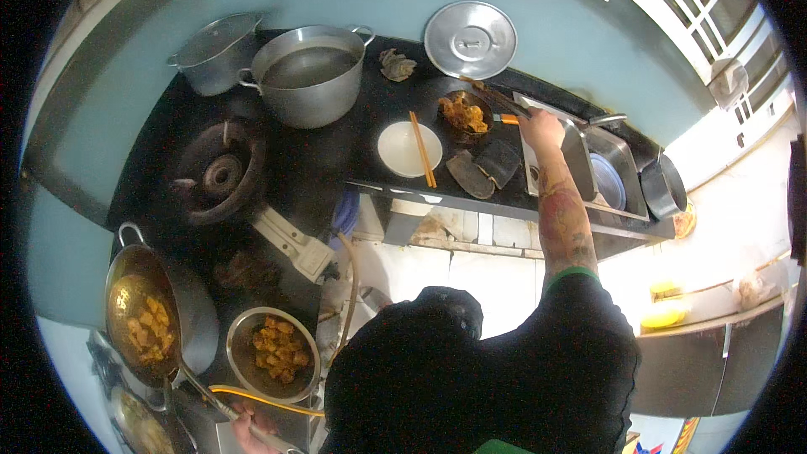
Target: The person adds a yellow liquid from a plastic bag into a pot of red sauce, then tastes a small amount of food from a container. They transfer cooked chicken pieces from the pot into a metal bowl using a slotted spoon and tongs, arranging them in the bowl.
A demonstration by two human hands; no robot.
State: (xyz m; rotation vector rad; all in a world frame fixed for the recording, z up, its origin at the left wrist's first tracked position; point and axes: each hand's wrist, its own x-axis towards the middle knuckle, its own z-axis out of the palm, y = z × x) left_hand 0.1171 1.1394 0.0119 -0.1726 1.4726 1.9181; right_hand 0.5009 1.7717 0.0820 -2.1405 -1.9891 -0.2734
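Observation:
My left hand (252,430), at the lower left, grips the long metal handle of a perforated skimmer (140,312). Fried golden-brown pieces (151,331) lie in the skimmer, over a deep metal pot (195,315). Close by, a metal bowl (233,362) holds more browned pieces (280,350). At the upper right, my right hand (543,131) is closed around long dark utensils (501,99), probably chopsticks. Their far ends are beside a small pan (466,137) of fried food (464,115). The pan's orange handle (505,118) points towards that hand; whether they touch is unclear.
Light wooden chopsticks (422,148) rest across a white bowl (397,148). Dark pads (473,176) lie near the counter edge. Behind are a large aluminium pot (315,104) and a lid (470,28). A gas burner (220,173) is at left, a sink (637,170) at right. A hose (353,277) hangs below.

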